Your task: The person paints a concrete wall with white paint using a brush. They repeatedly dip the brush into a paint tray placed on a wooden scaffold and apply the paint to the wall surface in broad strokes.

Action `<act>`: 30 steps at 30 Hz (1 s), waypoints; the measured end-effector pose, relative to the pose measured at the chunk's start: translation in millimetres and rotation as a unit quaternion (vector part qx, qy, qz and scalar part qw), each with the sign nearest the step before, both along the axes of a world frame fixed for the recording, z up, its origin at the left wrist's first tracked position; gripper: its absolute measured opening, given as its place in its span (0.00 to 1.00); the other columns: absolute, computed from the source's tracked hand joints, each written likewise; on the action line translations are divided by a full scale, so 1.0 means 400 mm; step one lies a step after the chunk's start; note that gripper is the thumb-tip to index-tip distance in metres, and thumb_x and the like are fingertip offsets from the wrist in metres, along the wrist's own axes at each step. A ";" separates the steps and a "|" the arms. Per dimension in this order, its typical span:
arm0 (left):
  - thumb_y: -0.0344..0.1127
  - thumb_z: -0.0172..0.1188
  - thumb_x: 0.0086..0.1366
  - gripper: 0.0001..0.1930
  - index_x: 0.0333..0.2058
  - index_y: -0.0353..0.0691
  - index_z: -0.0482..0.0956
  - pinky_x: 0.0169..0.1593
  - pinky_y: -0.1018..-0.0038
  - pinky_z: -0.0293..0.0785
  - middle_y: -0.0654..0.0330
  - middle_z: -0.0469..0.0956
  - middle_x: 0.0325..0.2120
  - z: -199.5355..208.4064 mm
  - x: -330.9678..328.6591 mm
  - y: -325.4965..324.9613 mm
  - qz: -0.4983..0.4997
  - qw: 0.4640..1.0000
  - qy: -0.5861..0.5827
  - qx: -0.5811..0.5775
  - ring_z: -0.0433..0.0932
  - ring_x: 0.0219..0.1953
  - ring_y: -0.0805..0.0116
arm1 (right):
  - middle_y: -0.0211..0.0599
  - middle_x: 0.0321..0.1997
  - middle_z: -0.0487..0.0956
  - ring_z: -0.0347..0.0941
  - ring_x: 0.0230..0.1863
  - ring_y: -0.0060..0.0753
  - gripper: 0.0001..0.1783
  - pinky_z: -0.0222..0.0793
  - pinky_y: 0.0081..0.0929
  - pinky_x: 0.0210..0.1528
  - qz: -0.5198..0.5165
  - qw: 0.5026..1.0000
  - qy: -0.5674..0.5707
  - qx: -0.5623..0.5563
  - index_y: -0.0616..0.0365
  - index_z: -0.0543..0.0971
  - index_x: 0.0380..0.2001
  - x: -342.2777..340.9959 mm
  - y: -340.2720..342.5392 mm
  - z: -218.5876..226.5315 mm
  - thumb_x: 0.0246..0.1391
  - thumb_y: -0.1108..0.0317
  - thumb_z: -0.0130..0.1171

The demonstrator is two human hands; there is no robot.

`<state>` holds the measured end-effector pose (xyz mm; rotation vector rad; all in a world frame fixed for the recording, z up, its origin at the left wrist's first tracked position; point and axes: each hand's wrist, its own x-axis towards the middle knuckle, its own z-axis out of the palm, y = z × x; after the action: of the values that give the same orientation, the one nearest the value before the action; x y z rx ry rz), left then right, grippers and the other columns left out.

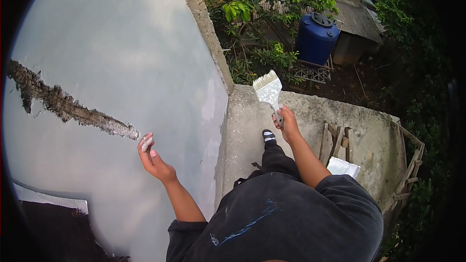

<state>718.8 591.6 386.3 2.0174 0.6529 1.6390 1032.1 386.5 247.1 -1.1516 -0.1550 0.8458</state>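
Grey-painted wall (pixel 126 63): fills the left side; its far edge meets a rough concrete border, which marks where the left arm's room ends.
Concrete slab (pixel 310 119): carries the person; its outer edge runs just beyond the brush, with what looks like lower ground past it, so the stance seems kept close to the wall for that reason. Bare concrete lies between the shoe (pixel 268 136) and the timber.
Blue water tank (pixel 315 40): stands on a stand beyond the slab, out of the arms' way.
Wooden frame (pixel 337 141): sits right of the right forearm and limits sideways room there; a white object (pixel 343 167) lies beside it, partly hidden by the sleeve.
Dark rough strip (pixel 68 107): breaks the paint and tapers toward the left fingertips.
Paintbrush (pixel 268 92): in the right hand over the slab, bristles up and away from body and wall, probably to keep paint off both.
Right hand (pixel 290 126): fingers wrapped together round the grey handle, leaving the wide head free.
Left hand (pixel 156 163): fingers curled, whitish at the tips, thumb set apart; whether they pinch a lump or touch the wall, I cannot tell.
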 end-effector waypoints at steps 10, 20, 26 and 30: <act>0.42 0.41 0.67 0.27 0.59 0.28 0.58 0.66 0.55 0.50 0.41 0.61 0.59 0.082 0.179 0.148 0.253 0.919 0.048 0.299 0.59 0.63 0.49 | 0.25 0.22 0.72 0.62 0.18 0.16 0.09 0.52 0.16 0.19 0.105 0.993 -0.026 -0.050 0.52 0.74 0.36 0.249 0.333 -0.082 0.55 0.63 0.46; 0.40 0.40 0.68 0.30 0.63 0.26 0.50 0.68 0.54 0.46 0.42 0.53 0.63 0.130 0.301 0.245 0.468 0.810 0.135 0.326 0.50 0.67 0.48 | 0.25 0.21 0.72 0.67 0.21 0.16 0.10 0.59 0.18 0.21 0.203 0.977 -0.008 -0.069 0.55 0.76 0.29 0.490 0.635 -0.178 0.55 0.61 0.52; 0.44 0.42 0.69 0.33 0.64 0.26 0.47 0.68 0.56 0.45 0.41 0.50 0.64 0.133 0.310 0.272 0.555 0.759 0.160 0.299 0.48 0.68 0.49 | 0.26 0.19 0.71 0.67 0.21 0.19 0.13 0.61 0.22 0.25 0.257 0.959 -0.058 -0.103 0.55 0.76 0.25 0.522 0.789 -0.257 0.55 0.57 0.54; 0.44 0.45 0.70 0.34 0.64 0.26 0.47 0.69 0.59 0.43 0.41 0.47 0.65 0.125 0.311 0.282 0.553 0.766 0.127 0.302 0.47 0.69 0.50 | 0.28 0.18 0.72 0.68 0.23 0.22 0.17 0.62 0.25 0.29 0.291 0.942 -0.107 -0.129 0.57 0.76 0.23 0.511 0.873 -0.263 0.56 0.54 0.55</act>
<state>843.4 704.5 436.1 2.5025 1.8965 2.4402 1236.5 735.8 141.9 -1.4726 -0.6002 1.2860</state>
